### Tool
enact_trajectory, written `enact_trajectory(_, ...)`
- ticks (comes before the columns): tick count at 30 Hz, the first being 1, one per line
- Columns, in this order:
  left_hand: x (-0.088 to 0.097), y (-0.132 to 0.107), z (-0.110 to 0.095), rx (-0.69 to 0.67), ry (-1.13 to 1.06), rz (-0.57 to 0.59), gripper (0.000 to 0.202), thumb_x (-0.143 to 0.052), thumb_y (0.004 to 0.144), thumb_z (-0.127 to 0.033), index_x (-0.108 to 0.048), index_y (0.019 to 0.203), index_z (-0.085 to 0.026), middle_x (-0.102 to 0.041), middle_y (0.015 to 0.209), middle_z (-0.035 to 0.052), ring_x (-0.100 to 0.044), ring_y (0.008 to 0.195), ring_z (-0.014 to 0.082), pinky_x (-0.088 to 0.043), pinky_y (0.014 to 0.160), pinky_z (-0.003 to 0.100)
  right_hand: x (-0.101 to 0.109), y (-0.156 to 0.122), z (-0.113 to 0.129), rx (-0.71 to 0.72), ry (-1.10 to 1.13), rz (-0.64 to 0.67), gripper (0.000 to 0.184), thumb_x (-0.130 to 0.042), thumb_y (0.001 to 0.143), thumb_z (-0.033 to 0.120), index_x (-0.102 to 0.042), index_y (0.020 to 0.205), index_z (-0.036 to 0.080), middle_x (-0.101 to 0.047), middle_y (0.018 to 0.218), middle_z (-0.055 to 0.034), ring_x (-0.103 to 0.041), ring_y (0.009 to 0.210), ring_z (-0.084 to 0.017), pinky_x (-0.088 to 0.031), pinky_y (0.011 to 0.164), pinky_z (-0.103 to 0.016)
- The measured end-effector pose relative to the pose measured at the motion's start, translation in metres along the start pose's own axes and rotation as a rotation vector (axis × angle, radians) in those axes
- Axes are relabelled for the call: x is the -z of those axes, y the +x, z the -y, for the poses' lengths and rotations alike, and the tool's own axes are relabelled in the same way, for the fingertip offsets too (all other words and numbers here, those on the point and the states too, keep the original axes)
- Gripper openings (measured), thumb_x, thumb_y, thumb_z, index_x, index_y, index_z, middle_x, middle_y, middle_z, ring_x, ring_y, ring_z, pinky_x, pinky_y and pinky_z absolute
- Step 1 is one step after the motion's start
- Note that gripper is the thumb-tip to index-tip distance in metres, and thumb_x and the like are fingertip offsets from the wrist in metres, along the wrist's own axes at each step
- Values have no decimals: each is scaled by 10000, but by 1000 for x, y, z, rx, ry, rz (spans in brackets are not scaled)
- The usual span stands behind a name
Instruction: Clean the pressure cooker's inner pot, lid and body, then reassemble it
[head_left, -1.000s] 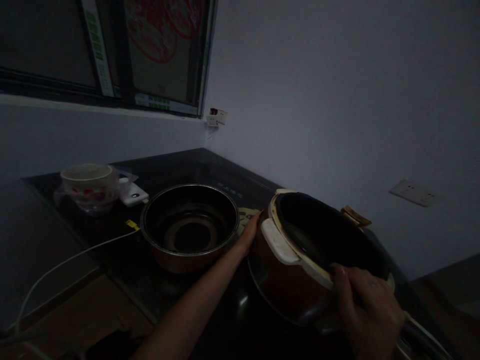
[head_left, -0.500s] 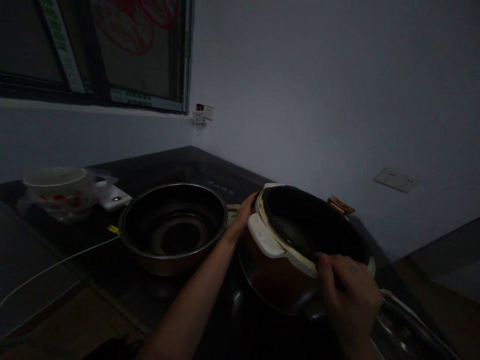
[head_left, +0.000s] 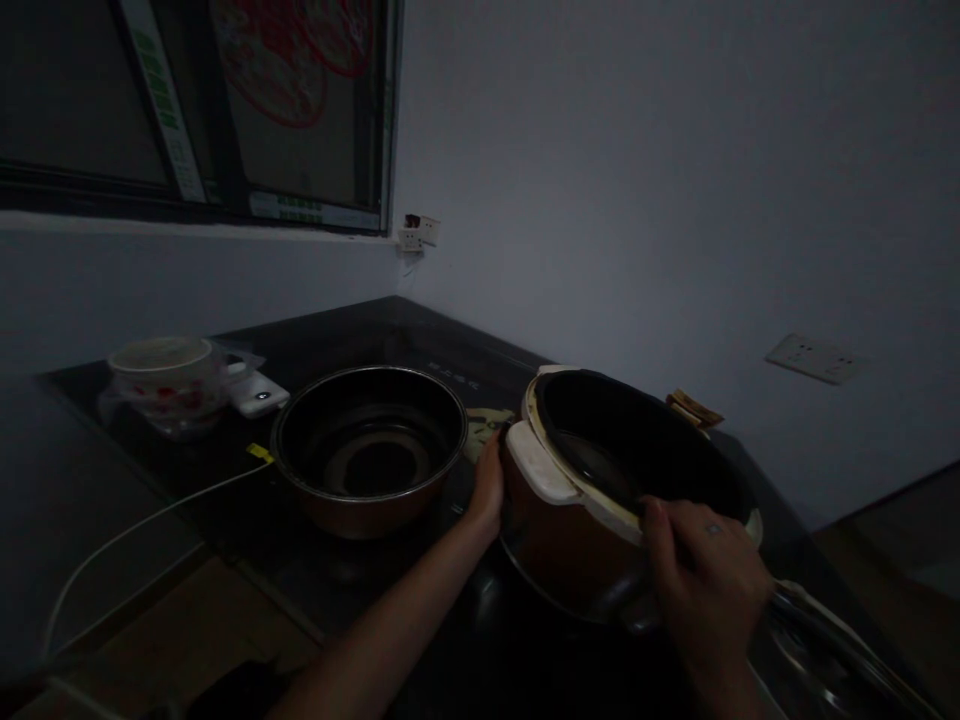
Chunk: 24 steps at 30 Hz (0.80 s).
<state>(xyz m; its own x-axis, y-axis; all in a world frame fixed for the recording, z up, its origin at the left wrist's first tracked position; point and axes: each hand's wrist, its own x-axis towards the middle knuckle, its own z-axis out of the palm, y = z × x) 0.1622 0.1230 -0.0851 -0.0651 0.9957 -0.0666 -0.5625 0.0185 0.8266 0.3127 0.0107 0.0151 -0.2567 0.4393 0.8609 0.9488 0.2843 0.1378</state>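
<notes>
A large brown cooker (head_left: 570,550) with a pale rim and white side tabs stands tilted on the dark counter. Inside it shows a black inner pot (head_left: 660,430), whose greyish bottom is partly visible. My left hand (head_left: 487,490) grips the cooker's left side near the upper edge; its fingertips are hidden. At the near rim, my right hand (head_left: 709,570) is closed with the thumb over the inner pot's edge; its other fingers are partly hidden. Left of the cooker sits a wide black-lined pan (head_left: 375,465), and nothing in it can be made out.
A bowl in clear plastic (head_left: 169,385) and a white device (head_left: 259,393) stand at the back left. A white cable (head_left: 150,515) with a yellow tag runs off the counter (head_left: 420,335). Behind the cooker lies a brown block (head_left: 694,408). Shiny metal (head_left: 817,670) shows at the lower right.
The view has shifted a little, so most things sit further right. My left hand has slid lower and nearer along the cooker's side. My right hand keeps its place at the rim.
</notes>
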Motion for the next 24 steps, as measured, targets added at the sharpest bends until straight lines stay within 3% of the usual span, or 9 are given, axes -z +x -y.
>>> enact_trajectory(5,-16,-55,-20,-111,-88,-3,430,-412,944,-404,-524,1334,-261,-459,1474,17,-361,1387,205,-273,1142,361,-1,0,0,5,-12,-9,228,-519,927,210,-581,711,176,-603,585,-9,-543,560,-163,-375,606,-302)
enact_trajectory(8,-20,-68,-32,-141,-119,68,441,-514,895,-364,-545,1322,-259,-478,1459,24,-348,1396,224,-272,1146,368,0,0,0,-1,4,-8,218,-516,928,201,-585,723,175,-615,598,-10,-546,559,-158,-375,605,-299)
enact_trajectory(13,-15,-47,-33,-219,-2,112,453,-512,886,-346,-540,1322,-228,-449,1478,49,-321,1410,239,-239,1163,397,0,0,-1,-12,15,-2,224,-530,921,206,-589,706,177,-616,595,-18,-540,558,-161,-376,595,-299)
enact_trajectory(18,-14,-19,-28,-278,56,103,472,-501,883,-339,-478,1336,-208,-478,1451,87,-427,1343,241,-299,1130,397,3,-5,-6,-25,84,0,218,-523,927,223,-628,741,175,-667,653,-35,-585,607,-164,-407,606,-286)
enact_trajectory(24,-14,-18,-36,-298,97,127,418,-373,952,-339,-487,1334,-214,-481,1449,71,-398,1358,210,-255,1148,377,20,-22,-24,-72,142,28,186,-554,909,311,-663,818,190,-704,732,-50,-655,675,-199,-451,631,-314)
